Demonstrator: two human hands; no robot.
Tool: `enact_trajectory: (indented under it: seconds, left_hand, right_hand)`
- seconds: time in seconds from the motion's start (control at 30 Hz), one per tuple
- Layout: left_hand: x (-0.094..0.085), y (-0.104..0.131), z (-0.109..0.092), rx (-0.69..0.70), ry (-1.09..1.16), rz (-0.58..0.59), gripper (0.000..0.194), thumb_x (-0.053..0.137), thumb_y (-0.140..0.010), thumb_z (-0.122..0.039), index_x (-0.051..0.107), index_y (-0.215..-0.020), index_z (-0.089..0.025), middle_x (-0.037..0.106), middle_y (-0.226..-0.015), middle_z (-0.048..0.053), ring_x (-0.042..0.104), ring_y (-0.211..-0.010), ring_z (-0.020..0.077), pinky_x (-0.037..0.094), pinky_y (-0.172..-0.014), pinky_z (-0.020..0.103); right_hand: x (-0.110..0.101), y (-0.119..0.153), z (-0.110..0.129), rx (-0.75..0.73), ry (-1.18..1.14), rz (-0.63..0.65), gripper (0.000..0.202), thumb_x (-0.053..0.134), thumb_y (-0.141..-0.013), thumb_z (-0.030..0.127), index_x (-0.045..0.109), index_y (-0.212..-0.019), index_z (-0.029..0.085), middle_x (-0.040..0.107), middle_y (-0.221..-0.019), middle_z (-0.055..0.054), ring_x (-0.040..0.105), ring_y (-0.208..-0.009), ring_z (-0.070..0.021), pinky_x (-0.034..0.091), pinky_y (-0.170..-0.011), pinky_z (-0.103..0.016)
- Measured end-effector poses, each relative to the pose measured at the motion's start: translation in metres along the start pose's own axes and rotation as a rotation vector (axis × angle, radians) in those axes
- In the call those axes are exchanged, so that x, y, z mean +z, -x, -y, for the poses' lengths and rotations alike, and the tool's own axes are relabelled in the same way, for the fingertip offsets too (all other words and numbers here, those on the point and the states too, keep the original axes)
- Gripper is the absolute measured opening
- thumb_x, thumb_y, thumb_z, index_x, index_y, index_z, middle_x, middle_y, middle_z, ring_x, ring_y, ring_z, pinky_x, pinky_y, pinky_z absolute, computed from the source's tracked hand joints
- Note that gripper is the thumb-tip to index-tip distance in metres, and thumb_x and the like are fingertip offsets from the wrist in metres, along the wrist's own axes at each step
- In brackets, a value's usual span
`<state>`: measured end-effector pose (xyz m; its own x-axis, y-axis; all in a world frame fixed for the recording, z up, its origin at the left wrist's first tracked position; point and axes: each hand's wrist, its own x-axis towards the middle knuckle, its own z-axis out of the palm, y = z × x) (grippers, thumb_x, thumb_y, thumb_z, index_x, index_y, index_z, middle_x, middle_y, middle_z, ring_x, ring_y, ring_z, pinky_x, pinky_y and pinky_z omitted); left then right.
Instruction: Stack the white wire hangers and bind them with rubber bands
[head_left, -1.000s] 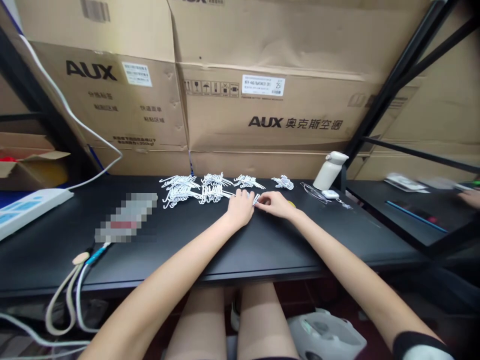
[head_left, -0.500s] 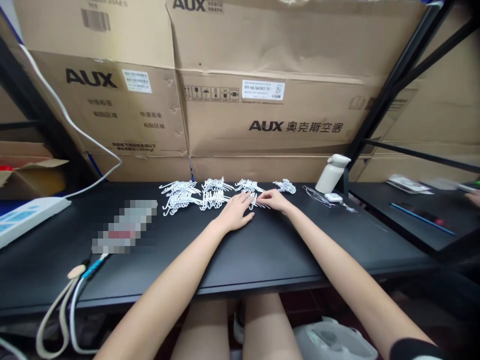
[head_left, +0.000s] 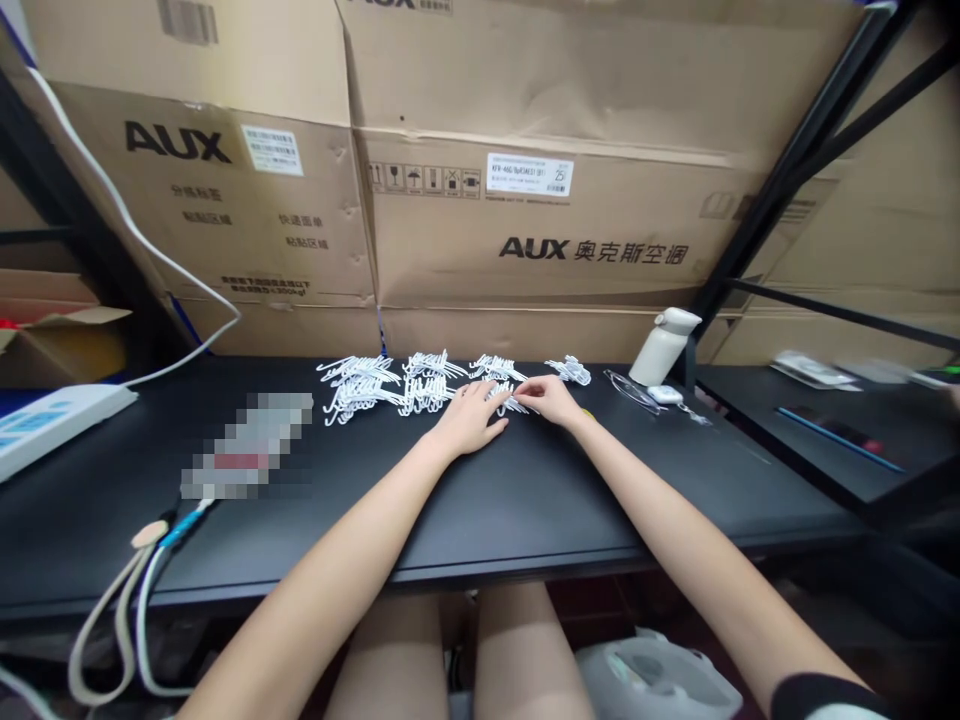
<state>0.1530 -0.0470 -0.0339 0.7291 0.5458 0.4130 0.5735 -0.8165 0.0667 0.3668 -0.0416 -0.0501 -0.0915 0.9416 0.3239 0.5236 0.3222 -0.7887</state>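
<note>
Several piles of small white hooked pieces lie along the back of the black table, among them a left pile (head_left: 360,388), a middle pile (head_left: 426,393) and a small one (head_left: 571,370) at the right. My left hand (head_left: 472,415) rests at the front right pile (head_left: 504,392), fingers spread over its pieces. Beside it, my right hand (head_left: 549,398) has thumb and fingertips pinched together at the right end of that same pile. Whatever the pinch holds is too small to make out.
Cardboard boxes (head_left: 450,230) stand behind the table (head_left: 525,500). To the right are a white bottle (head_left: 664,345), glasses (head_left: 637,390) and a small white case (head_left: 664,395). A blurred-out device (head_left: 251,445) and a power strip (head_left: 60,425) lie left.
The view has shifted slightly. My right hand's fingertips have moved a little at the front right pile; my left hand stays at that pile.
</note>
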Motion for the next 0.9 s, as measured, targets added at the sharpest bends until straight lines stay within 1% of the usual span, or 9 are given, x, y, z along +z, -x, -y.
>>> enact_trajectory:
  seconds: [0.1, 0.2, 0.3, 0.37, 0.47, 0.57, 0.67, 0.8, 0.9]
  left_hand:
    - [0.001, 0.0, 0.0, -0.004, 0.005, -0.002, 0.047, 0.051, -0.089, -0.037, 0.051, -0.133, -0.02, 0.048, -0.138, 0.016, 0.042, -0.128, 0.0305, 0.035, -0.104, 0.048]
    - [0.001, 0.0, 0.0, -0.009, 0.035, -0.009, 0.046, 0.052, -0.088, -0.037, 0.052, -0.131, -0.019, 0.048, -0.137, 0.017, 0.042, -0.127, 0.0316, 0.037, -0.102, 0.049]
    - [0.002, -0.001, 0.001, -0.006, 0.047, -0.025, 0.042, 0.051, -0.089, -0.036, 0.054, -0.127, -0.019, 0.048, -0.136, 0.017, 0.043, -0.126, 0.0309, 0.041, -0.098, 0.048]
    - [0.003, -0.002, 0.003, -0.004, 0.061, -0.051, 0.036, 0.048, -0.091, -0.035, 0.056, -0.123, -0.019, 0.05, -0.133, 0.016, 0.045, -0.123, 0.029, 0.043, -0.096, 0.046]
    - [0.006, -0.004, 0.008, 0.008, 0.102, -0.088, 0.031, 0.046, -0.093, -0.031, 0.058, -0.118, -0.019, 0.053, -0.127, 0.014, 0.047, -0.119, 0.0261, 0.043, -0.097, 0.044]
    - [0.008, -0.005, 0.011, 0.034, 0.108, -0.094, 0.03, 0.046, -0.092, -0.029, 0.059, -0.118, -0.019, 0.053, -0.127, 0.013, 0.047, -0.12, 0.0259, 0.042, -0.1, 0.043]
    - [0.008, -0.005, 0.012, 0.05, 0.106, -0.089, 0.032, 0.047, -0.092, -0.028, 0.059, -0.12, -0.018, 0.053, -0.129, 0.015, 0.046, -0.121, 0.0266, 0.041, -0.102, 0.044]
    - [0.006, -0.004, 0.01, 0.027, 0.11, -0.075, 0.033, 0.05, -0.09, -0.029, 0.058, -0.121, -0.019, 0.051, -0.131, 0.016, 0.045, -0.123, 0.0282, 0.042, -0.1, 0.047]
    - [0.005, -0.005, 0.009, 0.007, 0.085, -0.063, 0.035, 0.05, -0.089, -0.029, 0.058, -0.122, -0.018, 0.05, -0.132, 0.017, 0.044, -0.124, 0.029, 0.042, -0.1, 0.048]
  right_hand:
    - [-0.001, 0.0, 0.0, 0.004, -0.036, 0.003, 0.02, 0.068, -0.067, 0.033, 0.07, -0.074, 0.014, 0.069, -0.068, -0.004, 0.061, -0.06, -0.0151, 0.049, -0.062, -0.028]
    - [0.001, -0.001, 0.0, 0.029, -0.083, -0.032, 0.019, 0.071, -0.064, 0.031, 0.069, -0.072, 0.014, 0.07, -0.069, -0.005, 0.063, -0.062, -0.0158, 0.051, -0.064, -0.029]
    - [0.004, -0.001, 0.001, 0.062, -0.109, -0.059, 0.018, 0.073, -0.062, 0.028, 0.069, -0.072, 0.014, 0.071, -0.069, -0.005, 0.065, -0.063, -0.0164, 0.052, -0.065, -0.029]
    - [0.004, -0.001, 0.003, 0.08, -0.109, -0.054, 0.017, 0.072, -0.065, 0.028, 0.07, -0.073, 0.013, 0.071, -0.068, -0.005, 0.065, -0.062, -0.0162, 0.053, -0.065, -0.028]
    - [0.003, -0.001, 0.005, 0.101, -0.118, -0.011, 0.018, 0.069, -0.069, 0.03, 0.071, -0.076, 0.013, 0.072, -0.069, -0.005, 0.066, -0.063, -0.0162, 0.053, -0.064, -0.027]
    - [0.003, -0.001, 0.005, 0.126, -0.158, 0.022, 0.015, 0.072, -0.067, 0.023, 0.071, -0.077, 0.013, 0.073, -0.072, -0.006, 0.068, -0.067, -0.0167, 0.053, -0.066, -0.026]
    - [0.004, -0.002, 0.005, 0.154, -0.189, 0.002, 0.014, 0.073, -0.064, 0.017, 0.071, -0.077, 0.013, 0.073, -0.071, -0.005, 0.068, -0.067, -0.0164, 0.054, -0.067, -0.026]
    - [0.003, -0.003, 0.004, 0.171, -0.165, -0.016, 0.014, 0.072, -0.063, 0.014, 0.071, -0.077, 0.013, 0.073, -0.07, -0.005, 0.068, -0.065, -0.0159, 0.054, -0.066, -0.026]
    - [-0.003, -0.002, 0.004, 0.153, -0.08, -0.013, 0.011, 0.071, -0.064, 0.014, 0.07, -0.075, 0.014, 0.072, -0.069, -0.005, 0.068, -0.064, -0.0165, 0.054, -0.064, -0.026]
